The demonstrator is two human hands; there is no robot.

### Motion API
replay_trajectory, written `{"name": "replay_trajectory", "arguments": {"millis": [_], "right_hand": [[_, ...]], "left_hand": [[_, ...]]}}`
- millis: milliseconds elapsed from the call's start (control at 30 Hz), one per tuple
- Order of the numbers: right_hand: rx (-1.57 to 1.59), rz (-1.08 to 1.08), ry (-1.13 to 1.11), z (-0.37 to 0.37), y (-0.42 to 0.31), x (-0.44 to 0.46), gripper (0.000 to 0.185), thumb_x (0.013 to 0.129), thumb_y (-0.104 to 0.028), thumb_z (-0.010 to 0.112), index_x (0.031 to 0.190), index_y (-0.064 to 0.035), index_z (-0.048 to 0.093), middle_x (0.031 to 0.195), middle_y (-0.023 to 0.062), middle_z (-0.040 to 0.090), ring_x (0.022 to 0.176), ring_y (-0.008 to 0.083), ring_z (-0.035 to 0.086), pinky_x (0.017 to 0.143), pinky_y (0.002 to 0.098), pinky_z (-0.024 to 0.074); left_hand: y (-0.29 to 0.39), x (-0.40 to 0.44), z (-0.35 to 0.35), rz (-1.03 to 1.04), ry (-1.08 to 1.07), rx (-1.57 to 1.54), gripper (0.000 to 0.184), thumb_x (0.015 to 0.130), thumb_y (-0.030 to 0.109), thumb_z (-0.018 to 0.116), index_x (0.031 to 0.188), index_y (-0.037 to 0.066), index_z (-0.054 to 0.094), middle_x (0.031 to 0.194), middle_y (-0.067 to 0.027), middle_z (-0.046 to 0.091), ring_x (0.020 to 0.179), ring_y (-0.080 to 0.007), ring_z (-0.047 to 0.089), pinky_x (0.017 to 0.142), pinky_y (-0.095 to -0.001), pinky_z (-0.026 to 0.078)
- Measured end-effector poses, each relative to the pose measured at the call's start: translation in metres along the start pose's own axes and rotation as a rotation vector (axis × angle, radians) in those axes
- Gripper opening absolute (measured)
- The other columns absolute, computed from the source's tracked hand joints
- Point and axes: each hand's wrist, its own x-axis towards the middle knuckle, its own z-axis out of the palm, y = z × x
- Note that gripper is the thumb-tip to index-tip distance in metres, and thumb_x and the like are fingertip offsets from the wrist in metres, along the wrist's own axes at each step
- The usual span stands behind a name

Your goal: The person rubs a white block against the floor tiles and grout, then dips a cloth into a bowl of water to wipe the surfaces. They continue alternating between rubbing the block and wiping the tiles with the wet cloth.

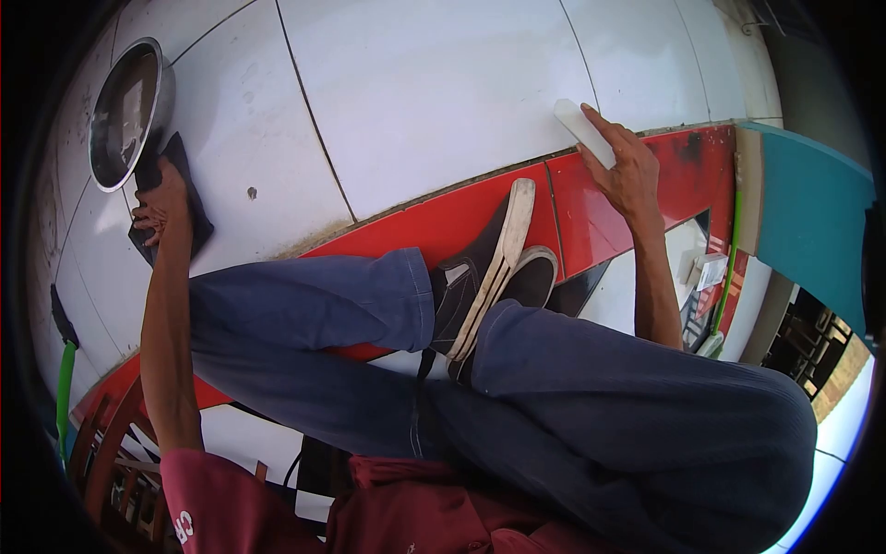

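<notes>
My left hand (163, 205) is at the left with its fingers curled on a black cloth (198, 208) that lies on the white tiles. Just beyond that hand is a round metal bowl (168, 97) with murky liquid in it, close to the cloth. My right hand (631, 171) grips a white rectangular block (583, 132), thumb on one side and fingers on the other. The block is over the edge between the white tiles and the red tile strip; whether it touches the surface I cannot tell.
White tiles (415, 83) with dark joints spread ahead, bordered by red tiles (600, 222). My legs and dark shoes (480, 268) are in the middle. A green handle (65, 397) is at the far left, a teal panel (812, 203) at the right, brown wooden furniture (106, 452) lower left.
</notes>
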Motion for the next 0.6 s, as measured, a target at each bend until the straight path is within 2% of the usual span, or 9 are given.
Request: {"name": "replay_trajectory", "arguments": {"millis": [133, 367, 600], "right_hand": [[-0.031, 0.027, 0.079, 0.018, -0.023, 0.005, 0.045, 0.088, -0.019, 0.072, 0.131, -0.0273, 0.068, 0.111, 0.0097, 0.065, 0.099, 0.0261, 0.066, 0.073, 0.0402, 0.057], [-0.098, 0.13, 0.196, 0.042, -0.022, 0.016, 0.044, 0.087, -0.019, 0.072, 0.13, -0.0294, 0.069, 0.115, 0.0131, 0.062, 0.102, 0.0291, 0.066, 0.073, 0.0414, 0.0592], [-0.171, 0.058, 0.133, 0.053, -0.035, 0.014, 0.047, 0.086, -0.019, 0.072, 0.132, -0.0285, 0.067, 0.112, 0.0133, 0.061, 0.102, 0.0308, 0.064, 0.072, 0.0433, 0.0597]], "left_hand": [[-0.008, 0.013, 0.016, 0.007, 0.075, -0.007, 0.115, 0.067, 0.089, 0.056, 0.151, 0.011, 0.044, 0.16, -0.0188, 0.031, 0.153, -0.0419, 0.011, 0.117, -0.071, -0.001], [-0.011, 0.012, 0.018, 0.01, 0.063, 0.003, 0.116, 0.069, 0.09, 0.051, 0.152, 0.01, 0.042, 0.16, -0.0179, 0.031, 0.153, -0.0412, 0.011, 0.117, -0.07, -0.002], [-0.001, 0.006, 0.005, -0.01, 0.022, 0.029, 0.116, 0.069, 0.091, 0.05, 0.152, 0.01, 0.042, 0.159, -0.0177, 0.032, 0.153, -0.0412, 0.011, 0.118, -0.069, 0.0]]}}
